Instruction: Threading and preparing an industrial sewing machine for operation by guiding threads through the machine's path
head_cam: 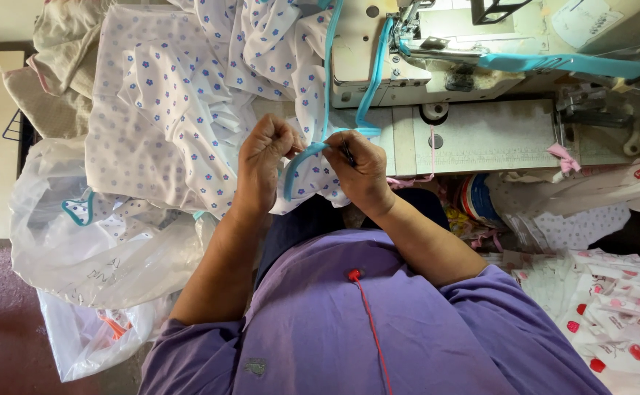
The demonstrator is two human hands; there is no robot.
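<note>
My left hand (264, 159) pinches white cloth with small blue flowers (166, 117) together with a turquoise binding strip (299, 162) sewn along its edge. My right hand (360, 170) grips the same strip and cloth just to the right, with a small dark tool between its fingers. The strip (370, 80) runs up from my hands to the white sewing machine (422, 66) at the top. Both hands are close together above my lap, in front of the machine table.
More flowered cloth is heaped at the upper left. A clear plastic bag (86, 249) with fabric lies at the left. White cloth with red prints (612, 307) is piled at the lower right. The machine table (481, 139) spans the right side.
</note>
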